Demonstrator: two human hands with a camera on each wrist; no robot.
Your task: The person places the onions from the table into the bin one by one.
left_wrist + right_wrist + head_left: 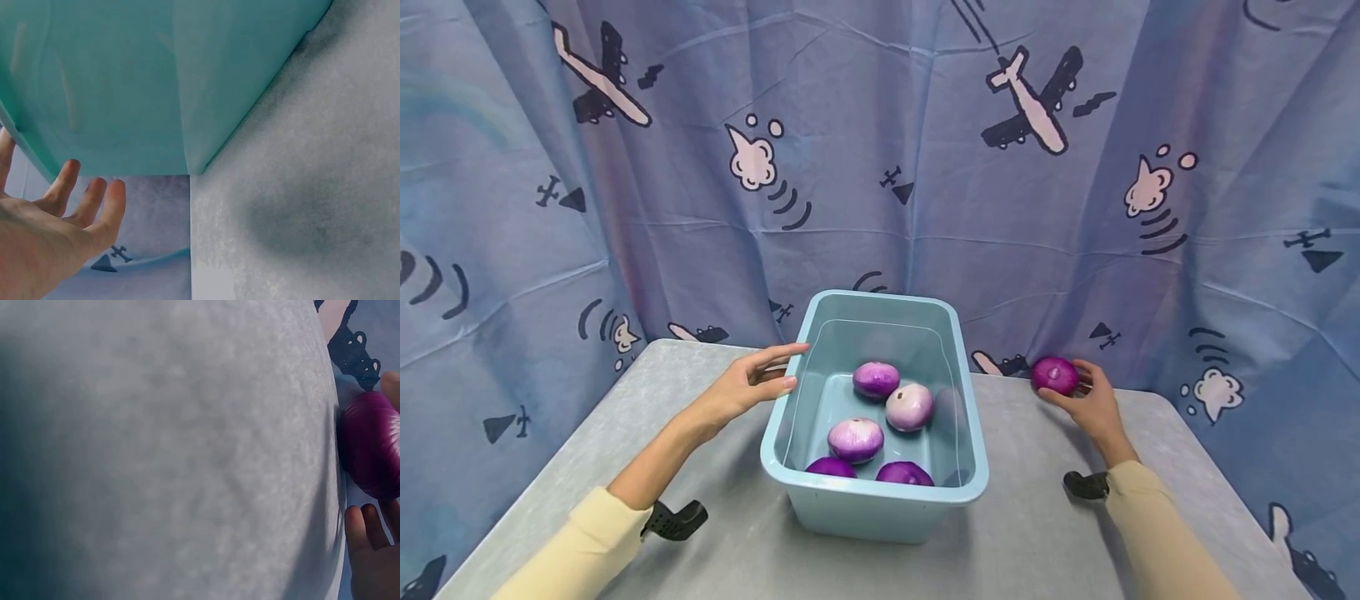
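Observation:
A light blue plastic bin [868,493] stands mid-table with several red onions inside, among them a pale purple one [855,440] and a darker one [876,380]. At the bin's left rim is my left hand [741,392], its fingers extended and fingertips at the edge. In the left wrist view, the fingers of that hand [69,225] spread loosely beside the bin's outer wall [112,94]. Off to the right, my right hand [1092,404] holds a deep purple red onion [1054,376] between thumb and fingers near the table's back edge. The right wrist view shows only part of this onion [372,445].
A grey table [1022,517] carries the bin. Behind and around it hangs a blue curtain [880,167] printed with airplanes and clouds, close to the table's back edge. Black wrist mounts [676,521] sit under both sleeves.

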